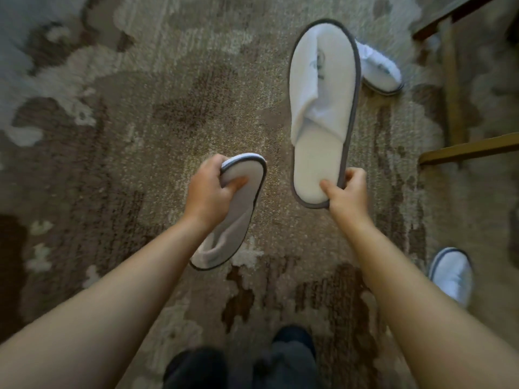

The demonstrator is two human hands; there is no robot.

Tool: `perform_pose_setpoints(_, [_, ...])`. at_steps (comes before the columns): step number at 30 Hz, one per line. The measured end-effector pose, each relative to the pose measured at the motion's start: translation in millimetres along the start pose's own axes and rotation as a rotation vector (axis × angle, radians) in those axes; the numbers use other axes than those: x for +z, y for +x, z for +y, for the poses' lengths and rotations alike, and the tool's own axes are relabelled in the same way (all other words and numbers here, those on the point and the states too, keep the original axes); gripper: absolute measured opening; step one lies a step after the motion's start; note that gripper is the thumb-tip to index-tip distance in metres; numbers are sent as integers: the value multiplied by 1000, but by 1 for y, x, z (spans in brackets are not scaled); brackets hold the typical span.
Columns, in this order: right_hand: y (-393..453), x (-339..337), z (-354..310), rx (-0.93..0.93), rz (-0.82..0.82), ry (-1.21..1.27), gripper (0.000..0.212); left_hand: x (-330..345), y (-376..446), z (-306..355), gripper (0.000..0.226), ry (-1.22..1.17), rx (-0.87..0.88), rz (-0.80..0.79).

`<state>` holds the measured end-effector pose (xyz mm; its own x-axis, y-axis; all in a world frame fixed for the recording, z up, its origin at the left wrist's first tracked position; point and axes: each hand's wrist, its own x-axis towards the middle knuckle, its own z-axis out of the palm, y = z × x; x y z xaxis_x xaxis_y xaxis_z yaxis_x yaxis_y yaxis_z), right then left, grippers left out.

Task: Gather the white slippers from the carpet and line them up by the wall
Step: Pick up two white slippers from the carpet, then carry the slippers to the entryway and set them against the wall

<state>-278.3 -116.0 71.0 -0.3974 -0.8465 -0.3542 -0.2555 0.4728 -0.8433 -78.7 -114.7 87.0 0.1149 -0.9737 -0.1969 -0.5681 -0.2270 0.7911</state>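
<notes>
Slippers, white with dark grey piping, number four in view, and two of them are off the carpet. The right hand (346, 192) pinches the heel end of one slipper (323, 108), thumb on the insole and fingers curled under the sole, so that it stretches away from the hand with its toe pointing forward and its folded upper showing a faint printed mark. The left hand (209, 189) is closed around the heel of a second slipper (238, 217), thumb pressed into the insole, and this one hangs back toward the forearm with its toe end below the wrist. A third slipper (382, 71) lies on the patterned carpet (140, 122) just beyond and to the right of the right-hand slipper's toe, partly hidden behind it. A fourth slipper (452, 273) rests on the carpet to the right of the right forearm. Wooden furniture legs (455, 94) stand further right of the right hand.
</notes>
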Motion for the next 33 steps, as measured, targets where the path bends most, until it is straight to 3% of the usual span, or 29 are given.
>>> perform_pose_setpoints(8, [-108, -175, -228, -89, 114, 105, 19, -129, -55, 256, 29, -59, 72, -54])
perform_pose_setpoints(14, [-176, -283, -318, -141, 332, 133, 20, -164, -83, 392, 32, -106, 188, -109])
perform_pose_setpoints(23, [-318, -362, -335, -10, 789, 221, 20, -164, -144, 501, 22, -197, 438, -311])
perform_pose_setpoints(33, [-563, -411, -293, 168, 1343, 261, 21, -143, -348, 548, 26, -186, 648, -835])
